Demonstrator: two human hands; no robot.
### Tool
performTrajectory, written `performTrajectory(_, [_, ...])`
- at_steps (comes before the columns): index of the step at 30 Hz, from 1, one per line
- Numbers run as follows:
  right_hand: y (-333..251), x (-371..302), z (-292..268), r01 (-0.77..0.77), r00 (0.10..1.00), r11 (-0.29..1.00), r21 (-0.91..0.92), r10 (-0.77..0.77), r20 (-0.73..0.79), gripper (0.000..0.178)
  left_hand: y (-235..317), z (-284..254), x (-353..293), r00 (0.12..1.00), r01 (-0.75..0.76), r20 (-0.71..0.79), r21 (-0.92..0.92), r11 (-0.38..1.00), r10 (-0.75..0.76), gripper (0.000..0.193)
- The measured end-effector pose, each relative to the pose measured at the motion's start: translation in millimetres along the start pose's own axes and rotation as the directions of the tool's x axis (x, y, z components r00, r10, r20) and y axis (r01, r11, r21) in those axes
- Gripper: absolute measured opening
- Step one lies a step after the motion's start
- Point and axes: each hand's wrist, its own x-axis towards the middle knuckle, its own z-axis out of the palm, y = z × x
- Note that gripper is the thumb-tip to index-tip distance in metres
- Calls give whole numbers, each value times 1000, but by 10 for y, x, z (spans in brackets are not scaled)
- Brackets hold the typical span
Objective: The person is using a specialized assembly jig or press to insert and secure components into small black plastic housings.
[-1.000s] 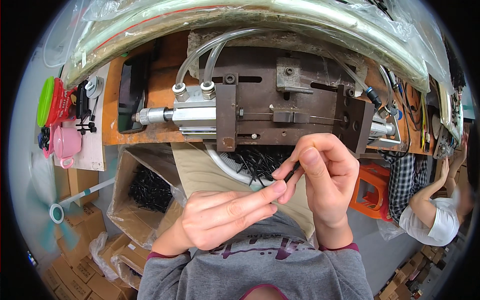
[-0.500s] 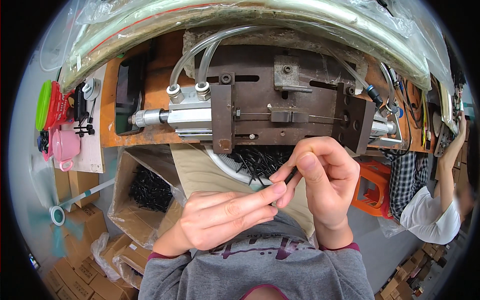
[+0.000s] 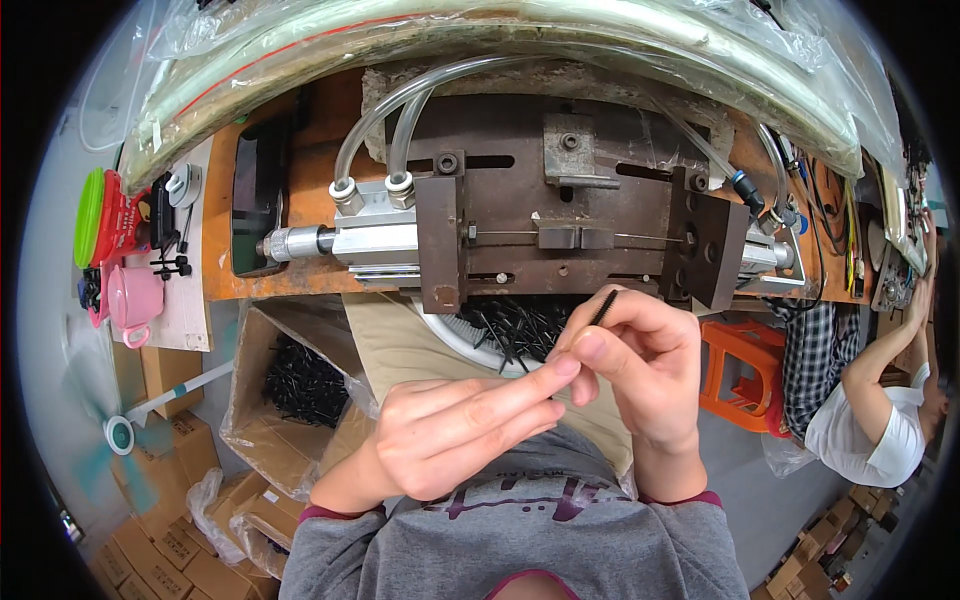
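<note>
Above my lap my two hands meet at the fingertips. My right hand (image 3: 645, 375) is closed in a pinch round a thin black ridged stick (image 3: 603, 308), whose upper end pokes out past the thumb and forefinger. The fingers of my left hand (image 3: 455, 425) lie long and pressed together, their tips against the right thumb. Whatever they pinch is hidden behind them. Beneath the hands, a white round basket (image 3: 440, 325) on my lap holds many similar black sticks (image 3: 510, 330).
Ahead stands a dark metal fixture (image 3: 520, 135) with a silver air cylinder (image 3: 375, 245), clear hoses (image 3: 440, 75) and a thin wire through a centre block (image 3: 575, 235). Left below is a carton (image 3: 290, 440) of black pieces. An orange stool (image 3: 740, 365) and another person (image 3: 870, 430) are at right.
The black stick now points up out of my right hand, where before it lay lower between both hands' fingertips. My right hand has shifted slightly left and turned; the other person's arms have moved.
</note>
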Motion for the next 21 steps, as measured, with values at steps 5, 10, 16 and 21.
performTrajectory(5, [-90,-57,63,-25,957,928,-372,-85,-276,12,-58,122,171,997,16,-73,173,985,-3,31])
performTrajectory(10, [-15,-214,-65,96,913,705,-703,-343,-219,13,-152,411,237,994,46,-113,355,934,-6,28])
performTrajectory(16, [-30,-242,-70,242,913,584,-775,-408,-23,14,-157,477,351,997,18,-75,498,867,22,23])
performTrajectory(21, [-10,-210,-85,322,893,540,-777,-445,61,14,-116,423,375,999,47,-9,516,855,-50,22])
